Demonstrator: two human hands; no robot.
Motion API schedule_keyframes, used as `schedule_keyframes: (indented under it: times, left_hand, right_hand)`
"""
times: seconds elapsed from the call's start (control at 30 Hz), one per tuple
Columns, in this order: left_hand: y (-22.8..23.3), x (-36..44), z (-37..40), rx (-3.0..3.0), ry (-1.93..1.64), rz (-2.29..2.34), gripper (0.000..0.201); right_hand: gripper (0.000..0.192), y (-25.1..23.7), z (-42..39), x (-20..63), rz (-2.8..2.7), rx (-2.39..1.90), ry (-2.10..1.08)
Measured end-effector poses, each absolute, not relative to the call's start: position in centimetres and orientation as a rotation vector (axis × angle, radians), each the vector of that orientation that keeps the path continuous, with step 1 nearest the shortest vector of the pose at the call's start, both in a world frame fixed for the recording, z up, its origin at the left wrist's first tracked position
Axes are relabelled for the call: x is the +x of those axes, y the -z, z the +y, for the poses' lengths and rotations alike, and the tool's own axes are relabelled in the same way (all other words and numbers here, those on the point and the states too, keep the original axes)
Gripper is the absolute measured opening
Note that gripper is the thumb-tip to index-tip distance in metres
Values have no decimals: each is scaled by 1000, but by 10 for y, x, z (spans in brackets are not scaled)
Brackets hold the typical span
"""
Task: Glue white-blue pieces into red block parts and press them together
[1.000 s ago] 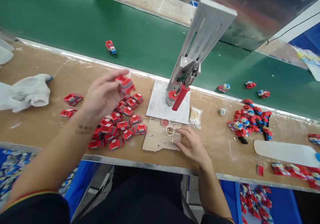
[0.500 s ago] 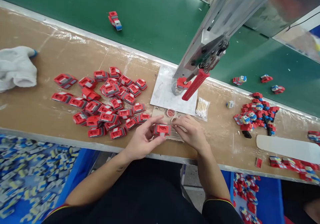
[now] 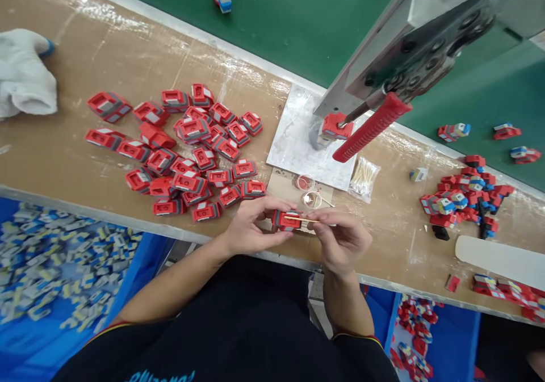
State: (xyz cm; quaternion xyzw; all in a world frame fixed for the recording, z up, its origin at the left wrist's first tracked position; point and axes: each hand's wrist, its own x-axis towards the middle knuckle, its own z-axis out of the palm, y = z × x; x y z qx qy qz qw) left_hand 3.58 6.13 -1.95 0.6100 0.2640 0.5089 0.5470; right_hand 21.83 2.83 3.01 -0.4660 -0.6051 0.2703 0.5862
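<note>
My left hand (image 3: 251, 226) is closed around a red and grey toy vehicle part (image 3: 280, 221), hollow side up. Between the fingertips of my right hand (image 3: 344, 239) is a thin cotton swab (image 3: 303, 219), held level with its far end over the part. Just beyond my hands stand two small round dishes: a dish with red inside (image 3: 305, 183) and a paler dish (image 3: 311, 200). Another stick (image 3: 327, 201) lies beside the paler dish. To the left a heap of similar red parts (image 3: 191, 183) covers the wooden bench.
A toggle clamp with a red handle (image 3: 370, 127) presses a red piece (image 3: 336, 125) on a white plate (image 3: 293, 138). A bag of cotton swabs (image 3: 364, 179) lies beside it. Assembled toys (image 3: 464, 194) are piled right; a white glove (image 3: 28, 75) lies left. Blue bins (image 3: 140, 268) flank me below.
My right hand has come away from the small dish and brought a cotton swab over the red part. My left hand still holds that part. The camera view has shifted closer.
</note>
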Motion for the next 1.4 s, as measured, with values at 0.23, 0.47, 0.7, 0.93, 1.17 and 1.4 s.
schedule_keyframes:
  times: [0.23,0.47,0.7,0.93,1.17,1.4]
  left_hand:
    - [19,35,61,1440,-1218,636,37]
    - [19,33,61,1457,-1203,642,35]
    - [17,34,62,1406,-1264,619,40]
    - [18,36,63,1438,-1290,718,33]
    - [15,36,65,1592,-1309,752,29]
    - [17,37,67,1599,-1344,720,31]
  right_hand:
    - [11,-27,28,218,-1416,-1082,-613]
    - [14,-27,28,219,-1514,-1058,-568]
    - [12,-26,30,248,-1401,-1117,-438]
    - [20,-23,47,276,-1951,-1385,-229]
    - [29,-31,39,264,-1726,-1223,-270]
    - [20,-33,38,239,-1631,-979,-437]
